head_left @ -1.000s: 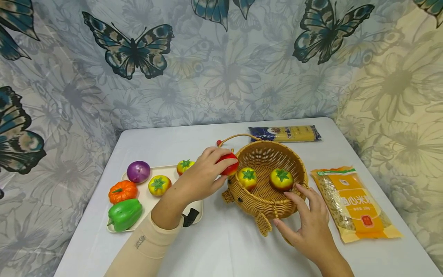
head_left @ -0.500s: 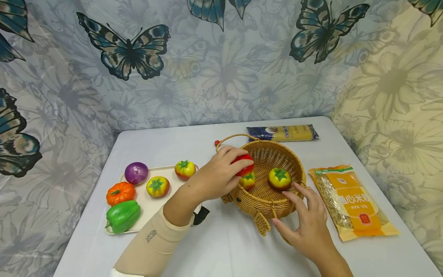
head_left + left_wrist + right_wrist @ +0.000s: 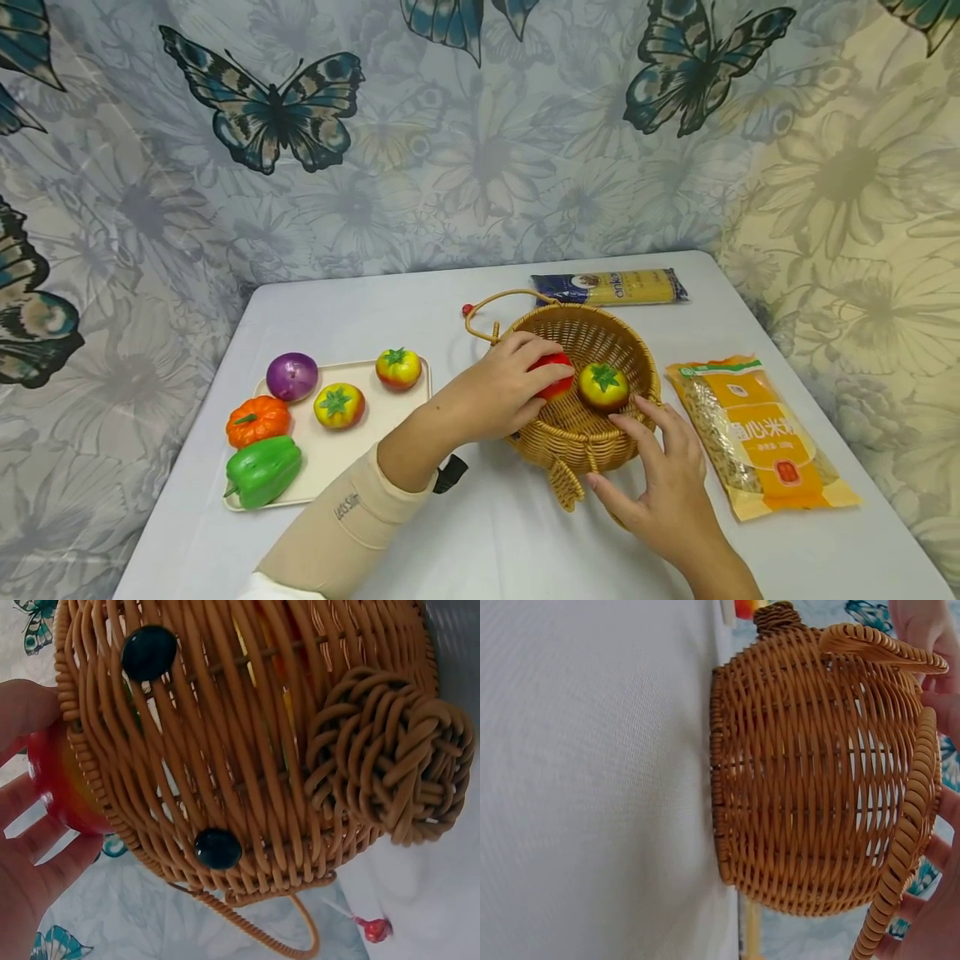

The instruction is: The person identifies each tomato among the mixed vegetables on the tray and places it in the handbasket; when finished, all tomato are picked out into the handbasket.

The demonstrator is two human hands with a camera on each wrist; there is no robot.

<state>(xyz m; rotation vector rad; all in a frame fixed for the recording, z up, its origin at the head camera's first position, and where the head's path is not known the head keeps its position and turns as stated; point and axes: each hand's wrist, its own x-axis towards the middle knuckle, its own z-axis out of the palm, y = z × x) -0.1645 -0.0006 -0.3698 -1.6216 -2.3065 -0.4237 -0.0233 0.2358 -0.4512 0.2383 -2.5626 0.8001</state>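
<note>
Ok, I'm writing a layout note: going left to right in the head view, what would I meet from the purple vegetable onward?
Purple vegetable, nearer tray fruit, farther tray fruit, left hand gripping a red fruit, green-topped basket fruit, right hand, orange packet.

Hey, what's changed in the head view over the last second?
The left hand carried the red fruit rightward, from the left rim of the basket to over its opening, without letting go. One fruit in the basket is now hidden behind them. The right hand stays at the rim; the other fruit inside and the loaded tray haven't moved.
</note>
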